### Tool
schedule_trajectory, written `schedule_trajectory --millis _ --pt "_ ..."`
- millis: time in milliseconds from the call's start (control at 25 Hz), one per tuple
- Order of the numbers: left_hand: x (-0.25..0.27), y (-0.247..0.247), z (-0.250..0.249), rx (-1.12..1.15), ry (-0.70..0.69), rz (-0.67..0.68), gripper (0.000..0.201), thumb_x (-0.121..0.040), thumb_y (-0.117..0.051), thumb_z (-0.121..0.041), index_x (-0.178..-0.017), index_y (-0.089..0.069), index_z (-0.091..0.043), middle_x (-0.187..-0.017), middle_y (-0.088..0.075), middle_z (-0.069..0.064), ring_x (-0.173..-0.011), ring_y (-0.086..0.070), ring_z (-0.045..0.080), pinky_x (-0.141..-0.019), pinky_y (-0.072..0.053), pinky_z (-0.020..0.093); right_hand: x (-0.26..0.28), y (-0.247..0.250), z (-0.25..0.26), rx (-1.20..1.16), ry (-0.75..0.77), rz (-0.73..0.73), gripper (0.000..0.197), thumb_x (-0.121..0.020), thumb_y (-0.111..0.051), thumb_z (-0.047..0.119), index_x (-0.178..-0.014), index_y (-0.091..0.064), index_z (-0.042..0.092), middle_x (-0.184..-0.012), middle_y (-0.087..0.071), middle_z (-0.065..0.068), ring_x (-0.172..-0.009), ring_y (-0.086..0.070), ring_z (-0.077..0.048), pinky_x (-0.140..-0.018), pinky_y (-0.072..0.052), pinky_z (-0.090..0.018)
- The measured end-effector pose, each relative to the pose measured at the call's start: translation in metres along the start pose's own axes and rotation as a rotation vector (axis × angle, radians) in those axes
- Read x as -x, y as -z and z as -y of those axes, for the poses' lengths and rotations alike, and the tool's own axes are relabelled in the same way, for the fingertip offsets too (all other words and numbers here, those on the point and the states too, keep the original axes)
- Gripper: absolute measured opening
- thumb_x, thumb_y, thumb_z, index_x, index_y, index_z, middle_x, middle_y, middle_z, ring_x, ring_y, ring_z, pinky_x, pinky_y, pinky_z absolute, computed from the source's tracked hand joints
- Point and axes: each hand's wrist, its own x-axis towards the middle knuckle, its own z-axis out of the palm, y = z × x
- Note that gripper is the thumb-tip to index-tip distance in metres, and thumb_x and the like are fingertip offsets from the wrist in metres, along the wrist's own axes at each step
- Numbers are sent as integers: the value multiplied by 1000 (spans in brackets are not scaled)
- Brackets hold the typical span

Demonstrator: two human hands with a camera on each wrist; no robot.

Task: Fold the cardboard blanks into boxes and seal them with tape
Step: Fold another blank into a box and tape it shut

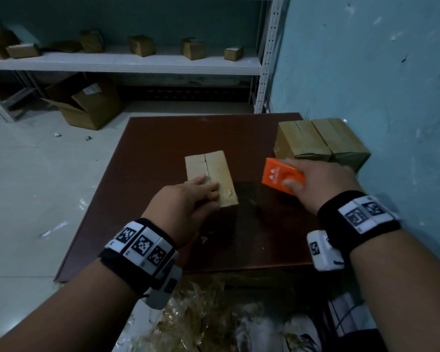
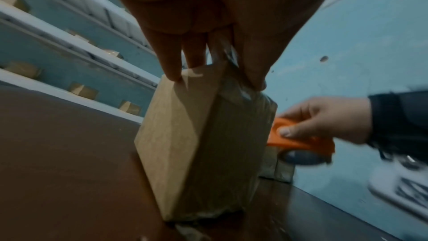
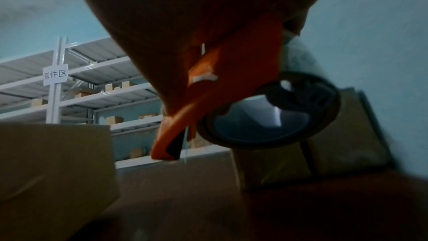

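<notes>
A small cardboard box [image 1: 215,165] stands on the dark brown table [image 1: 158,138], its top flaps closed along a centre seam. My left hand [image 1: 208,191] grips its near end, fingers on the top and thumb down the side. In the left wrist view the fingers [image 2: 172,65] and thumb pinch the box [image 2: 176,135], whose right face carries shiny tape. My right hand [image 1: 300,177] holds an orange tape dispenser [image 1: 281,176] in the air to the right of the box, apart from it. Its tape roll [image 3: 271,113] hangs under the orange body [image 3: 222,87].
Two taped boxes [image 1: 320,139] stand side by side at the table's back right, against the blue wall [image 1: 366,72]. A white rack [image 1: 127,60] with several small boxes and an open carton [image 1: 87,105] lie beyond. Crumpled plastic [image 1: 201,316] lies below the near edge.
</notes>
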Motion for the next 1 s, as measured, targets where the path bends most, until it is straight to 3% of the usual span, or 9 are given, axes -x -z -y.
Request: schedule_trajectory --millis 120,280,400,480,520,640,720,840,1000 --pt "-1 -3 -1 151 25 -97 28 -96 -69 -26 -123 -72 -32 -135 -56 -30 -140 -41 -8 -120 -38 35 -2 -29 19 27 80 58 62 -102 -46 59 -159 -27 45 -137 -65 2 -127 -58 -26 -108 -38 -49" --pt "-4 -8 0 328 124 -162 20 -90 -77 -23 -103 -75 -38 -126 -68 -29 -132 -48 -13 -117 -43 38 -3 -46 28 76 111 102 76 -98 -53 59 -162 -17 41 -136 -64 0 -126 -57 -26 -108 -42 -48" --pt "-3 -12 0 382 143 -206 17 -88 -79 -23 -96 -74 -37 -123 -69 -28 -130 -50 -13 -115 -45 38 4 -43 31 85 95 -91 75 -92 -56 68 -158 -33 39 -130 -59 -2 -122 -52 -27 -103 -44 -47" --pt "-1 -14 -2 374 130 -227 16 -88 -79 -23 -96 -75 -36 -122 -70 -27 -129 -51 -14 -114 -46 36 14 -42 41 -235 190 -268 69 -91 -57 68 -151 -48 37 -125 -56 0 -118 -51 -22 -99 -47 -42" --pt "0 -14 -3 368 122 -235 16 -87 -80 -23 -97 -75 -36 -122 -70 -26 -128 -52 -14 -113 -47 35 19 -44 51 -488 234 -271 68 -91 -57 67 -151 -49 37 -130 -55 2 -121 -51 -18 -100 -48 -41" --pt "2 -21 -2 490 110 -303 26 -82 -85 -17 -104 -75 -27 -125 -71 -20 -123 -59 -9 -104 -55 32 35 -60 88 -1094 201 34 82 -88 -51 74 -159 -31 37 -158 -44 10 -142 -44 -10 -115 -43 -42" --pt "3 -25 -4 620 145 -363 49 -75 -89 -16 -120 -70 -22 -143 -59 -18 -127 -57 -7 -102 -54 25 38 -72 99 -1208 124 137 77 -97 -50 65 -163 -23 36 -162 -39 12 -146 -39 -10 -120 -38 -42" --pt "0 -38 -2 739 259 -339 87 -77 -89 -21 -153 -45 -20 -165 -26 -16 -138 -43 -6 -102 -48 15 36 -82 100 -1330 37 164 64 -106 -49 48 -164 -24 37 -160 -44 9 -145 -44 -15 -121 -37 -44" --pt "-1 -60 -4 1013 445 -362 71 -81 -73 -51 -146 -45 -55 -159 -45 -15 -139 -52 13 -114 -46 45 38 -82 103 -1386 -19 130 55 -108 -45 44 -161 -30 40 -158 -47 7 -140 -48 -13 -117 -38 -34"
